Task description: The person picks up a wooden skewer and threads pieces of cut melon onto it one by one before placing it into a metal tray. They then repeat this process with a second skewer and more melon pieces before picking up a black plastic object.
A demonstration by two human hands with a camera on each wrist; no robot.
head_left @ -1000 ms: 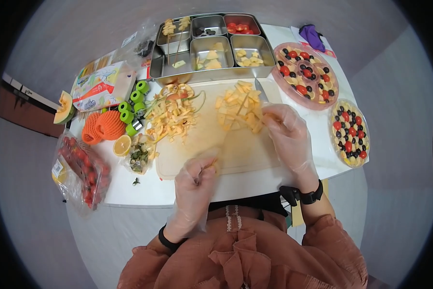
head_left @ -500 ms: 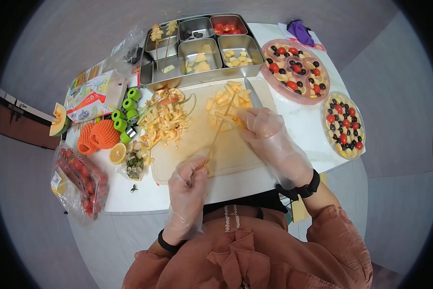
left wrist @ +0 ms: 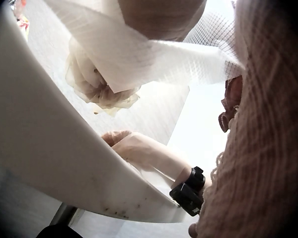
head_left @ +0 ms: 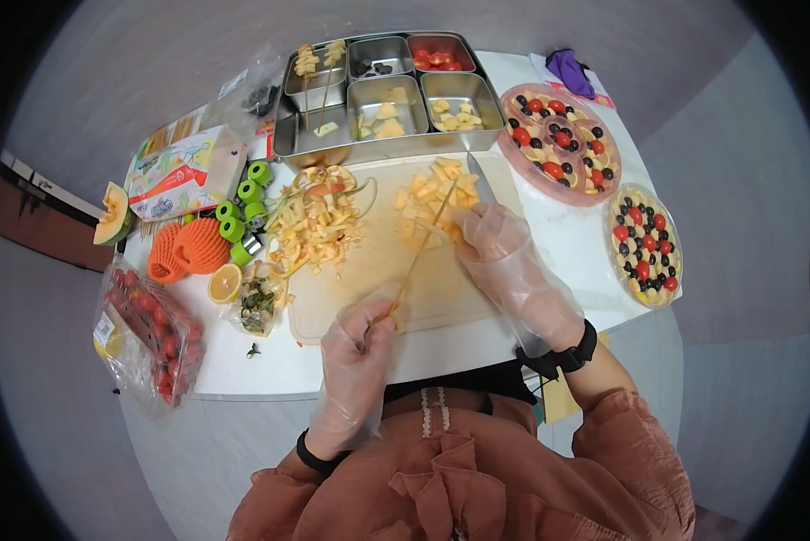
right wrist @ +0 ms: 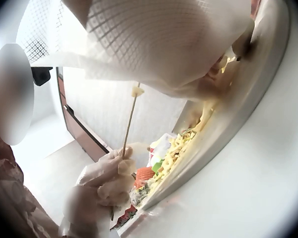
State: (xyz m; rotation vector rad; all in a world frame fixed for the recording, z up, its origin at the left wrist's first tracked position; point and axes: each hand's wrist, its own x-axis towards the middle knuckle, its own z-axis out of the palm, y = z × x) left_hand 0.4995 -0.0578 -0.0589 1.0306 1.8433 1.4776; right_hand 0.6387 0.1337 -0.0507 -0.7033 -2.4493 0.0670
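My gloved left hand (head_left: 355, 347) grips a thin wooden skewer (head_left: 420, 248) near its lower end, in front of the cutting board's near edge. The skewer slants up and away over the board; in the right wrist view a small pale fruit piece (right wrist: 137, 91) is threaded close to its tip. My gloved right hand (head_left: 504, 243) reaches down to the near right side of a pile of cut melon pieces (head_left: 423, 194). Its fingertips touch the pile, and the glove hides whether they pinch a piece. A knife (head_left: 482, 180) lies right of the pile on the cutting board (head_left: 333, 307).
Peelings (head_left: 319, 225) heap on the board's left. Behind stands a steel tray (head_left: 396, 147) of fruit bins and skewers. Two fruit platters (head_left: 594, 135) sit right. At left are green cutters (head_left: 232, 225), orange foam nets (head_left: 202, 245), half a lemon (head_left: 224, 284) and bagged tomatoes (head_left: 157, 329).
My right hand has dropped from above the board to the melon pile's near right side. My left hand keeps its grip on the skewer, almost in place.
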